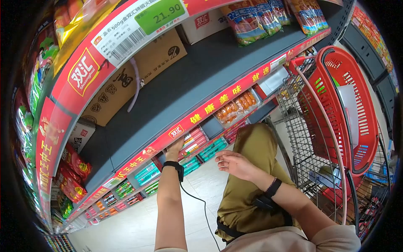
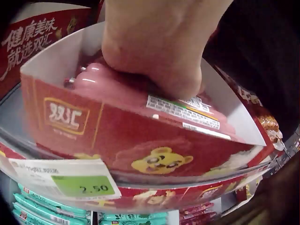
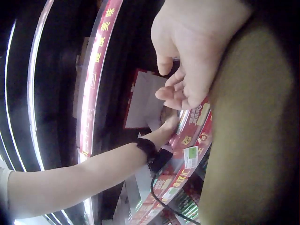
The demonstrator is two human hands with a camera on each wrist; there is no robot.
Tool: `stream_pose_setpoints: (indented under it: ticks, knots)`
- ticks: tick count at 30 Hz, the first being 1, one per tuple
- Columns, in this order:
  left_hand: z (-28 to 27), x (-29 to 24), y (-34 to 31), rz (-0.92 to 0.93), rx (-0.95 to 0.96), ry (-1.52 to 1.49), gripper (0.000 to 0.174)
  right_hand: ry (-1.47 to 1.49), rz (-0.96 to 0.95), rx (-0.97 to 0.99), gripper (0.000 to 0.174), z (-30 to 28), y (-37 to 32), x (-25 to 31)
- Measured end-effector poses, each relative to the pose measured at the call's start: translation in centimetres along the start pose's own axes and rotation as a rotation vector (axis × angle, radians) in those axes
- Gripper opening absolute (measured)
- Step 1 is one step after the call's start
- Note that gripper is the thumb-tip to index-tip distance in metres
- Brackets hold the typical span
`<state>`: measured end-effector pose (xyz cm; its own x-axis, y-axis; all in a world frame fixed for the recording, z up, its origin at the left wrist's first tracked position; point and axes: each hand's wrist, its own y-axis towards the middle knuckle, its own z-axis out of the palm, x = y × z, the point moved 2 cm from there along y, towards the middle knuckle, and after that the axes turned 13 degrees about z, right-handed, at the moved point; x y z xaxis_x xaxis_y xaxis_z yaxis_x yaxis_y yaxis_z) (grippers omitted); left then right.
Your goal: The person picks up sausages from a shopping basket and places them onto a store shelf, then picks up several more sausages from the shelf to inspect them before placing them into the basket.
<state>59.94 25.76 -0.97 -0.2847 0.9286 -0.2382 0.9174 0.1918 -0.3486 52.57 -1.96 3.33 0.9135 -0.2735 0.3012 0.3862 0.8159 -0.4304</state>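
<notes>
My left hand (image 2: 157, 51) reaches over the pink sausages (image 2: 103, 80) in a red display box (image 2: 112, 133) on a lower shelf. Its fingers are hidden, down in the box and behind the hand itself, so I cannot tell whether they grip a sausage. In the head view that hand (image 1: 173, 150) disappears partly under the red shelf edge. My right hand (image 1: 237, 164) hangs in front of the shelf near my knee, fingers loosely bent and holding nothing. From the right wrist view, the right hand (image 3: 194, 47) appears above and nearer than the left forearm (image 3: 93, 176).
A price tag (image 2: 65, 178) hangs below the box front, over green-wrapped sausages (image 2: 47, 208). Along the upper shelf runs a red edge strip (image 1: 218, 103). Packed brown sausages (image 1: 237, 107) lie farther right. A wire cart (image 1: 308, 143) with a red basket (image 1: 365, 126) stands at my right.
</notes>
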Motion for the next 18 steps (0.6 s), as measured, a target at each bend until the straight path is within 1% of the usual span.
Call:
stream_pose_setpoints:
  ticks: [1,5,7,10,12,13,16,18]
  knots:
    - [-0.1,-0.3,-0.1,-0.008,0.04,0.022,0.077,0.003,-0.002,0.002,0.024,0.0,0.0,0.0]
    - [0.5,0.1,-0.4,0.041,-0.011,0.111,0.075,-0.01,-0.016,-0.016,0.024,0.0,0.0,0.0]
    - [-0.1,-0.5,-1.1,0.064,-0.043,0.14,0.075,-0.021,-0.023,-0.025,0.024,-0.1,-0.2,-0.1]
    - [-0.2,-1.0,-1.7,0.1,0.015,0.091,0.074,-0.002,-0.032,-0.012,0.024,-0.5,-0.2,-0.1]
    - [0.6,-0.9,-2.1,0.195,-0.091,0.149,0.073,0.011,-0.037,-0.011,0.024,-0.6,-0.3,-0.2]
    - [0.8,-1.0,-2.5,0.193,-0.095,0.154,0.073,0.01,-0.038,-0.005,0.024,-0.7,-0.3,-0.2]
    - [1.4,-1.2,-3.4,0.233,-0.188,0.147,0.074,-0.003,-0.038,0.003,0.023,-0.8,-0.3,-0.4]
    - [1.6,-1.1,-3.6,0.233,-0.185,0.157,0.074,-0.003,-0.049,0.024,0.023,-0.8,-0.6,-0.4]
